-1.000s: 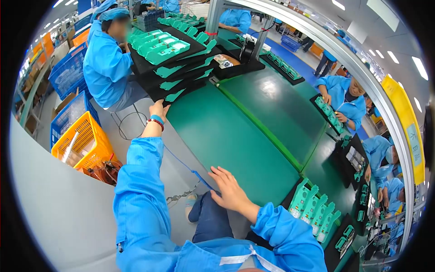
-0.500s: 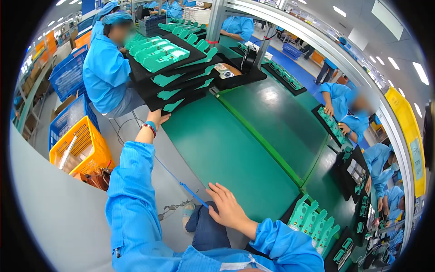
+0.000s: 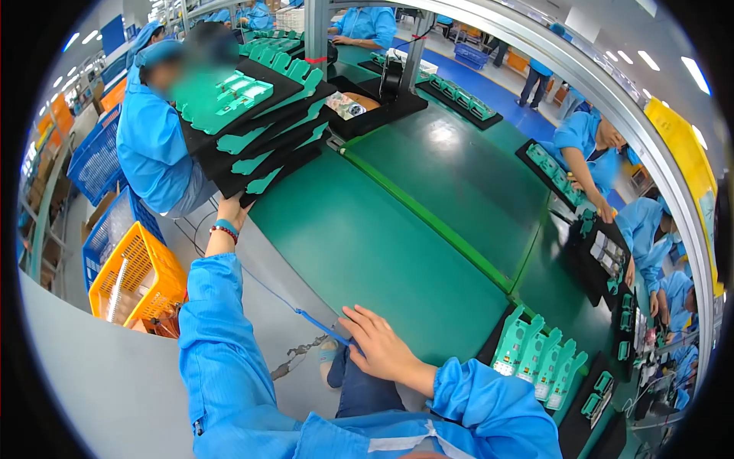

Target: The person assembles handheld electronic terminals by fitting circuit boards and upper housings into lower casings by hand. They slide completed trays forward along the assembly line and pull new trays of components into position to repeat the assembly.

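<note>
My left hand (image 3: 233, 212) is at the near lower corner of a leaning stack of black trays (image 3: 222, 177), closed on the bottom tray's edge; some of its fingers are hidden under it. Green moulded parts (image 3: 264, 182) stick out between the layers, and more green parts with pale pieces (image 3: 243, 93) lie on top. A bead bracelet and a blue band circle my left wrist. My right hand (image 3: 382, 344) is open, its fingers stretched out over the near edge of the green table (image 3: 367, 252). Beside its fingertips runs a blue cord (image 3: 321, 325), coming from the left wrist.
Green parts (image 3: 539, 359) stand in a row on a dark tray to the right. A yellow crate (image 3: 157, 271) and blue crates (image 3: 95, 164) are at the left. A co-worker (image 3: 153, 145) sits beyond the stack; others work along the right side. A metal post (image 3: 316, 34) rises behind the stack.
The view has shifted. The tray stack has come slightly left and nearer relative to the table, with my left hand at its corner. My right hand keeps its pose.
</note>
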